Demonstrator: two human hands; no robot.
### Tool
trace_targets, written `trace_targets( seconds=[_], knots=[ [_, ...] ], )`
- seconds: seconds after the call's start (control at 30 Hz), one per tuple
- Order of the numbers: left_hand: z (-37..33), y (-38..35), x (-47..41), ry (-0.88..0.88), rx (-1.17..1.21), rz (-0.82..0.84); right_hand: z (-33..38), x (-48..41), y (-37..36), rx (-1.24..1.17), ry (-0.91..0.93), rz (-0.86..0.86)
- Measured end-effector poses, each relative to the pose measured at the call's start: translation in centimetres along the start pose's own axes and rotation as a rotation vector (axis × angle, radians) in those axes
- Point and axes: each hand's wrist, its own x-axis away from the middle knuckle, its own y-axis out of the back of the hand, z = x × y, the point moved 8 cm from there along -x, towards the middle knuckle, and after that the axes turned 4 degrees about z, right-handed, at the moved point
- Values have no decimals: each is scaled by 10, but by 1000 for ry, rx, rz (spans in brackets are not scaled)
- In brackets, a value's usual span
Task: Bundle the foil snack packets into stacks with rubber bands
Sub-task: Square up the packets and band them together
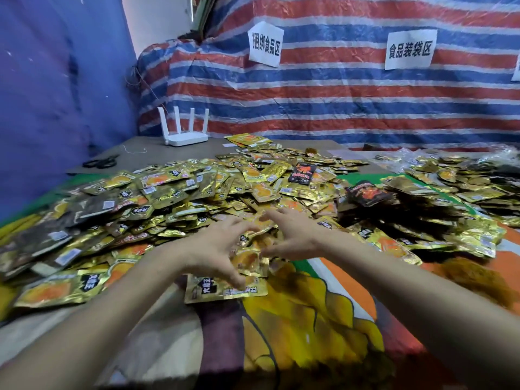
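Clump (250, 249) of gold foil snack packets sits directly between the two palms at the near edge of the big loose heap (183, 192); left hand (213, 249) flanks it from the left, right hand (295, 235) from the right, both about equally near and touching it; fingers of both are splayed and only lightly bent, cupped against the foil, not plainly curled round or pinching any one packet; left thumb reaches back toward the person onto a flat packet (225, 288) lying just below the clump, long axis running left to right across the body; packets in the clump lie crumpled at mixed angles, no common axis; judgement: gathering step, squaring the clump calls for both palms closing inward along that left-right line; no finished bundle shows; no rubber band visible on either hand; blurred brown pile (478, 280) beside the right forearm may be bands, cannot tell; if so, right hand is nearer; scissors (101, 162) lie well apart, far left.
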Motion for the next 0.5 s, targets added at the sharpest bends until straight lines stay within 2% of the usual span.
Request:
trace_targets(
  seconds=[0.07, 0.13, 0.27, 0.43, 0.5],
  knots=[
    [14, -15, 5, 61, -115, 129, 5, -5, -9, -6, -47, 47],
    [25, -23, 7, 112, -158, 178, 4, -9, -12, 11, -117, 39],
    [26, -20, 0, 90, -291, 148, -4, -11, -10, 19, -210, 11],
    [29, -18, -20, 59, -350, 102, -30, -3, -28, 28, -277, 208],
    [30, -15, -30, 56, -339, 78, -33, -1, -29, 49, -261, 202]
  ],
)
